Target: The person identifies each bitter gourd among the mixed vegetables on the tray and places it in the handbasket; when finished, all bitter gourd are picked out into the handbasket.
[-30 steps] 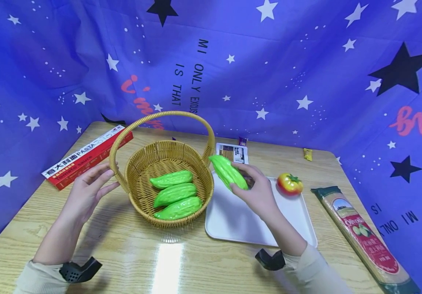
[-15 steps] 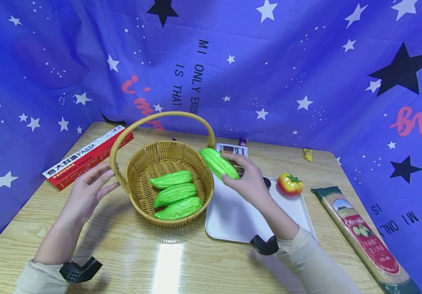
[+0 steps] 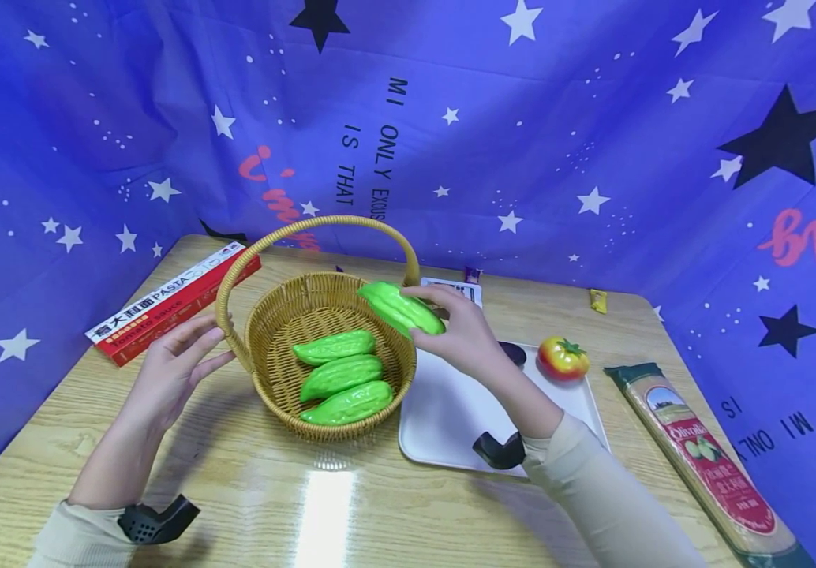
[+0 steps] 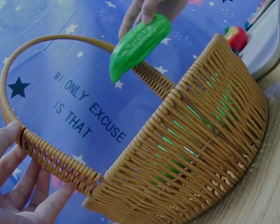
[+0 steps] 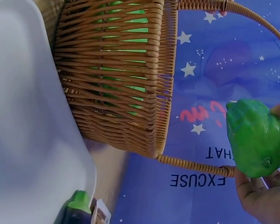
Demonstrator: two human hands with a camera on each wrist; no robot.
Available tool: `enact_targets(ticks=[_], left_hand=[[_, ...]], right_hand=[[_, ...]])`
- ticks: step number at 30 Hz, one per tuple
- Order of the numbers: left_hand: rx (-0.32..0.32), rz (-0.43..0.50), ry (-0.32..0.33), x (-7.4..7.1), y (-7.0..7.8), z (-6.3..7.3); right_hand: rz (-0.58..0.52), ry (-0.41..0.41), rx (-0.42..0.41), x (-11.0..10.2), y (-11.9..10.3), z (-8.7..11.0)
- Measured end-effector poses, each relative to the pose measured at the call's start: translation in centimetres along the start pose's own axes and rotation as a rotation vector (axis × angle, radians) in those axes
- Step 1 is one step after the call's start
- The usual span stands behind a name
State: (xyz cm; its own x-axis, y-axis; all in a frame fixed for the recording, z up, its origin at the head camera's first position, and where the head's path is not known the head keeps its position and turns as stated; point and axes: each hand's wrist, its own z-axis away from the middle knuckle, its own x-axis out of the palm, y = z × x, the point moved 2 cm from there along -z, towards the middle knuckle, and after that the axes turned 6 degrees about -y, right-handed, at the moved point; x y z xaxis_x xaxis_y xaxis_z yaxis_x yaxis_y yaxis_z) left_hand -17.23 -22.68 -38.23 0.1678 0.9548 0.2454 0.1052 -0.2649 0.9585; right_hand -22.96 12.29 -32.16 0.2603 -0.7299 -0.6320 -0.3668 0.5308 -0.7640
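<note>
A green toy bitter melon (image 3: 399,308) is pinched in my right hand (image 3: 458,327), tilted over the right rim of the wicker basket (image 3: 262,371). In the right wrist view, the thumb and fingers hold the bitter melon (image 5: 254,137) from its sides. Three more bitter melons (image 3: 340,379) lie side by side on the basket floor. My left hand (image 3: 170,367) holds the left foot of the tall basket handle (image 3: 330,221). In the left wrist view, fingers of that left hand (image 4: 23,186) lie against and behind the handle (image 4: 60,161).
Right of the basket lies a white tray (image 3: 443,418) with a toy tomato (image 3: 563,359) and a partly hidden eggplant (image 3: 513,353). A spaghetti pack (image 3: 706,465) lies far right, a red pasta box (image 3: 174,304) at left. Small packets (image 3: 598,300) sit near the back edge.
My right hand has carried the bitter melon leftward from over the tray to above the basket's right rim, uncovering the eggplant. My left hand has stayed at the handle.
</note>
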Motion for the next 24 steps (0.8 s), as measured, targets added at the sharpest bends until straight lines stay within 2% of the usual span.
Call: enact_targets(ticks=[8,17,24], left_hand=[[0.005,0.01,-0.004,0.0,-0.1,0.0],[0.015,0.005,-0.004,0.0,-0.1,0.1],[0.02,-0.014,0.005,0.0,0.0,0.1]], right_hand=[[0.037,-0.05,-0.037,0.3,-0.2,-1.3],[0.015,-0.153,-0.078,0.9,-1.1,-3.2],[0.066,-0.244,-0.119,1.3,-1.6,-5.4]])
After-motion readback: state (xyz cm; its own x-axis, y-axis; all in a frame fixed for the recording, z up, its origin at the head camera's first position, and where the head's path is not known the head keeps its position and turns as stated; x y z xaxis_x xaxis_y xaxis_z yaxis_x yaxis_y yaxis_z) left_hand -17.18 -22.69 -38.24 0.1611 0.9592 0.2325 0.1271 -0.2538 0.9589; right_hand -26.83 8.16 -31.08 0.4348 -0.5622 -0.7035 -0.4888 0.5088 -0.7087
